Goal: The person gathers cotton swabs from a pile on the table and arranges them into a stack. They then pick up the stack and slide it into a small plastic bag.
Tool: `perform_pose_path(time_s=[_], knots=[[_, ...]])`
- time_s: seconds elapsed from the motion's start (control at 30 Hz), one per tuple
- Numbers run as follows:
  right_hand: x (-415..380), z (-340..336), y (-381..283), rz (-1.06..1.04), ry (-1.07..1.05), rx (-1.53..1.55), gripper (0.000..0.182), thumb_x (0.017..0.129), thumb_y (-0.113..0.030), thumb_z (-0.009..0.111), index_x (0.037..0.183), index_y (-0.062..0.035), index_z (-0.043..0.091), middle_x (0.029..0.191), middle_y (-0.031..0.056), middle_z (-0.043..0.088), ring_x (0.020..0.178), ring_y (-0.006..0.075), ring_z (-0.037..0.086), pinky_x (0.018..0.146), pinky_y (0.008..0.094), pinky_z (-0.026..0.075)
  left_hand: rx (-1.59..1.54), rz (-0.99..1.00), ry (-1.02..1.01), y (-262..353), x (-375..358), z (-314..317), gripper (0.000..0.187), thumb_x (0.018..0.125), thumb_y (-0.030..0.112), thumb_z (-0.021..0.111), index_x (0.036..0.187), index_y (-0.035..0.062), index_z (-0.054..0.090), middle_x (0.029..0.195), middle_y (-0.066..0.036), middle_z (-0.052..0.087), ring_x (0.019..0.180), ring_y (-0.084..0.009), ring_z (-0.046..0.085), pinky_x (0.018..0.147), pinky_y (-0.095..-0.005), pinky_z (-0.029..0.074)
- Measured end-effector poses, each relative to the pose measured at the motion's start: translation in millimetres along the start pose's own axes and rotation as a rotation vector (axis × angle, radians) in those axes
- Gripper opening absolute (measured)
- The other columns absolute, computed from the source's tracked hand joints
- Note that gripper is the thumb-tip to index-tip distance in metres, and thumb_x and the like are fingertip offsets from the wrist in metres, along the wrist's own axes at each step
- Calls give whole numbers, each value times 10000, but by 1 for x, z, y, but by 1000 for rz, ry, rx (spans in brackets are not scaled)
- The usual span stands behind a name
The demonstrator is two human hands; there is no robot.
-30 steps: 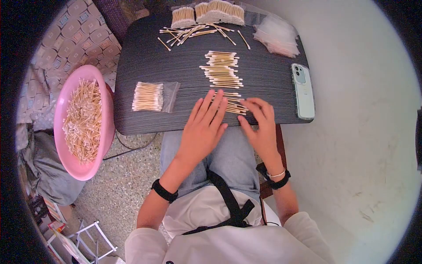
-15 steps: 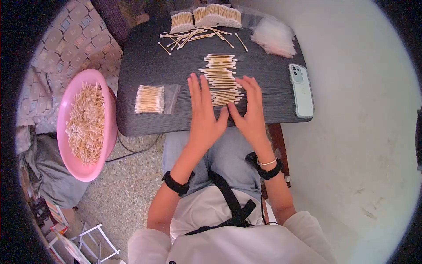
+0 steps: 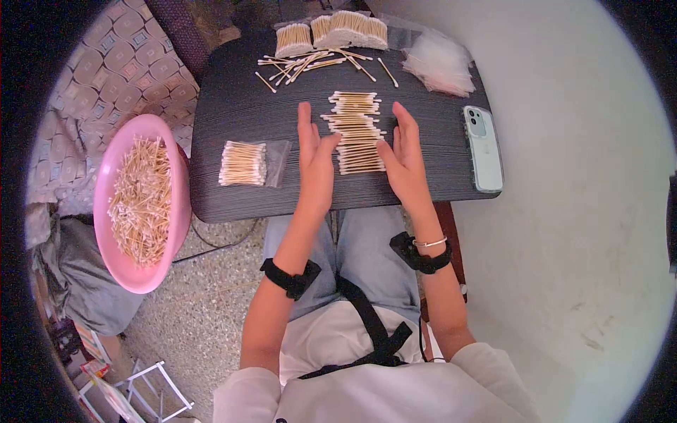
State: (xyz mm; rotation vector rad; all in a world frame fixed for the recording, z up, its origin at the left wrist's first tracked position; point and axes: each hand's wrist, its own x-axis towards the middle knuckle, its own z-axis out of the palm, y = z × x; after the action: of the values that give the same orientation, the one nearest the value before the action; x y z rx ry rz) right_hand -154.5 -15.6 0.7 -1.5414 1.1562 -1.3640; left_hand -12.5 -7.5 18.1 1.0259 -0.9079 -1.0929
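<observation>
A long row of cotton swabs [image 3: 361, 144] lies side by side on the dark table, the sticks pointing left and right, with uneven ends in its upper half. My left hand [image 3: 316, 166] stands on edge at the row's left side, fingers stretched out and thumb at the swab tips. On the right side my right hand [image 3: 407, 162] mirrors it, palm facing inward, thumb by the tips. Neither hand is wrapped round anything. Left of my left hand, a bundle of swabs [image 3: 243, 163] lies on a clear plastic bag [image 3: 278, 158].
Loose swabs [image 3: 303, 67] and packed swab bundles [image 3: 349, 29] are at the table's [image 3: 233, 92] far edge. Plastic bags [image 3: 441, 63] lie at the far right, above a phone [image 3: 484, 151]. A pink basin [image 3: 180, 211] full of swabs stands left; a wall [image 3: 564, 176] rises right.
Both thumbs have moved from the row's near end up to its sides. My hands have turned on edge and spread apart. The near swabs now lie more evenly aligned.
</observation>
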Motion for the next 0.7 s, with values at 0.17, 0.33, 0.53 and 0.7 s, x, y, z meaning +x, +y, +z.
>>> perform_pose_path(time_s=[0.17, 0.33, 0.53, 0.7], knots=[[7, 10, 4, -29, 17, -104, 586, 859, 88, 516, 1421, -4, 382, 1407, 189, 459, 1314, 320, 447, 1115, 382, 321, 46, 58, -73, -14, 6, 3, 713, 903, 0, 480, 1537, 0, 154, 1617, -151, 148, 1498, -270, 104, 1209, -372, 77], [7, 6, 3, 7, -25, -201, 617, 864, 154, 479, 1442, -34, 374, 1474, 110, 385, 1408, 214, 337, 1176, 358, 265, 256, 228, -86, -31, 9, -5, 623, 925, -1, 450, 1508, -21, 231, 1571, -200, 243, 1466, -304, 227, 1196, -384, 160], [9, 9, 9, 25, 42, -35, 577, 854, 135, 475, 1407, -18, 403, 1418, 143, 443, 1349, 258, 415, 1141, 367, 312, 323, 252, -58, -38, 13, -7, 580, 934, 11, 456, 1488, -26, 289, 1521, -222, 331, 1443, -301, 290, 1161, -380, 250], [14, 10, 8, 18, 18, -14, 532, 878, 114, 457, 1394, -10, 415, 1411, 144, 448, 1340, 249, 431, 1136, 357, 325, 65, 40, -10, -15, 18, 6, 501, 986, 101, 449, 1461, -27, 355, 1531, -134, 361, 1420, -222, 319, 1175, -336, 200]])
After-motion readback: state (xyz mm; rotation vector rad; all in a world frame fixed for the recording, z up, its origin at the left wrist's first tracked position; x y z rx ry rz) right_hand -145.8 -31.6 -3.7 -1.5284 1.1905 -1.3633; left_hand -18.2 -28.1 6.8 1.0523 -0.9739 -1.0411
